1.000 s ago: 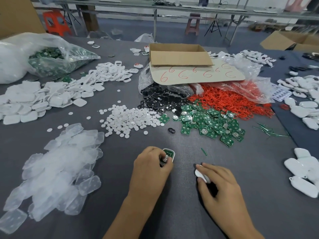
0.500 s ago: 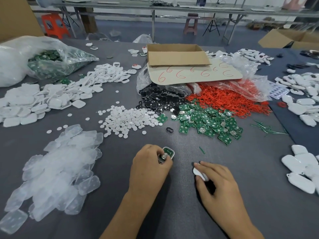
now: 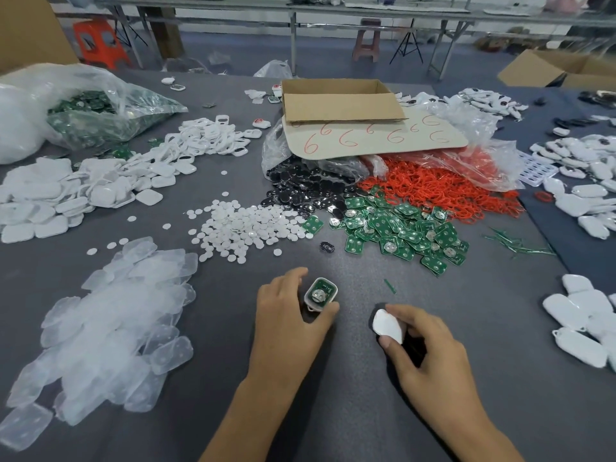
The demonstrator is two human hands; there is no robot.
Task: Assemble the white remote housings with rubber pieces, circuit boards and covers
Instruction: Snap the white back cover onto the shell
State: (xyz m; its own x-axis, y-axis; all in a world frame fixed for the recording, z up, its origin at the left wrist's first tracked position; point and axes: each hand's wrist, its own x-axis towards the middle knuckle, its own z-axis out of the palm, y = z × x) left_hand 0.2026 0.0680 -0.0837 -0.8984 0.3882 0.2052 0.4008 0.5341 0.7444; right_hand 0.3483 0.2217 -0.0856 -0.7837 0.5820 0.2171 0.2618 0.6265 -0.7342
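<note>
Left hand (image 3: 293, 315) has rolled back off the housing (image 3: 320, 294) since the earlier frame, so its open side now faces the camera. The right hand (image 3: 433, 351) has tipped its cover (image 3: 387, 325) up, showing more white face. Head view only. The left hand grips the housing between thumb and curled fingers, low over the table (image 3: 333, 411). The right hand pinches the cover by its edges, near the housing but apart from it. Risks, as a judgement: the cover goes on skewed and one edge fails to seat, because the two parts are tilted at different angles. The circuit board (image 3: 326, 289) could also lift out of its seat if the housing tips further, since nothing visible presses it down. The thumb grip is at the housing's lower end, so a push from the cover may pivot it out. Whether a rubber piece sits under the board can't be told. The housing is a small white rounded shell with a loop tab at its near end, a green board inside and a round silver cell on it. The cover is plain white and oval. Loose boards (image 3: 400, 228) lie well beyond, and closed white remotes (image 3: 580, 321) are off to the right.
</note>
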